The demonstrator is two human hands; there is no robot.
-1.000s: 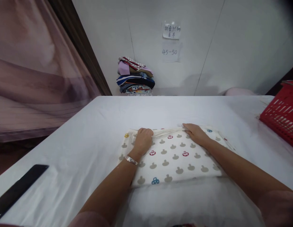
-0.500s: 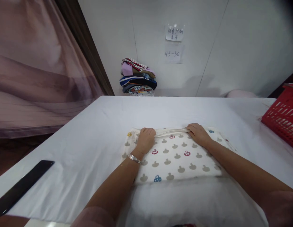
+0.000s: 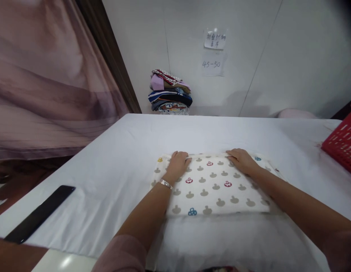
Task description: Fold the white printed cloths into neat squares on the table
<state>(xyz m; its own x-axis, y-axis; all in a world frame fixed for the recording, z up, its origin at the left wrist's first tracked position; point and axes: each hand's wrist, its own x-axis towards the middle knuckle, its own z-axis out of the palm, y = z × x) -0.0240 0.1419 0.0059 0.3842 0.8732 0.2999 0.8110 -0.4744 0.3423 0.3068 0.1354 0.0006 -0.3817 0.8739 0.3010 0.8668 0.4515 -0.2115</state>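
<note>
A folded white cloth (image 3: 212,189) with grey, red and blue mushroom prints lies on the white-covered table in front of me. My left hand (image 3: 178,164), a silver bracelet at its wrist, rests on the far left part of the cloth, its thumb apart from the fingers. My right hand (image 3: 241,160) lies on the far edge further right, fingers stretched over the cloth. Both hands touch the far edge, which looks flat between them. The fingertips partly cover the edge.
A black flat object (image 3: 40,213) lies on the table (image 3: 107,166) at the left. A red basket (image 3: 342,141) stands at the right edge. Beyond the table, a stack of folded fabrics (image 3: 171,92) sits by the wall. A pink curtain (image 3: 50,75) hangs at the left.
The raised, bunched folds at the cloth's far edge now lie flat. My left hand's thumb has spread from its fingers. The whole view has shifted slightly.
</note>
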